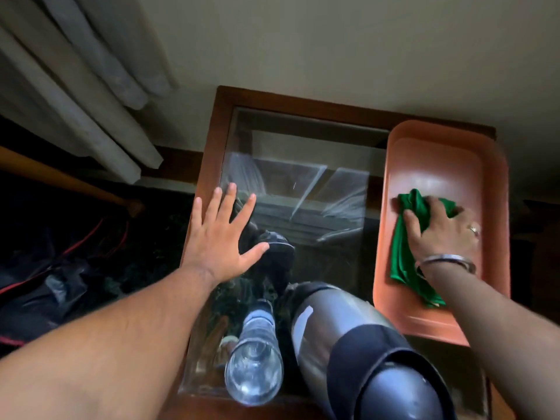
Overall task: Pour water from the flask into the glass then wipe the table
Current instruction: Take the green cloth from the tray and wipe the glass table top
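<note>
Nearest to me stood the flask (372,353), steel-bodied with a dark band and a rounded dark lid, upright at the table's near edge. Just to its left stood the glass (254,356), clear and tall; I could not tell how much water it held. Both rested on the table (209,153), a wooden frame around a glass top whose pane threw back streaky reflections of the room.

My left hand (218,234) lay flat with fingers spread wide on the table's left edge, holding nothing. My right hand (442,230), with a ring and a metal bangle at the wrist, pressed down on a green cloth (401,253), fingers curled over its bunched upper part. The cloth lay inside an orange tray (436,165) that sat along the table's right side, just beside the flask.

Beyond the table rose a plain pale wall (333,40). Grey curtains (75,86) hung at the far left, and below them the floor was dark, with some black fabric edged in red (60,268).
</note>
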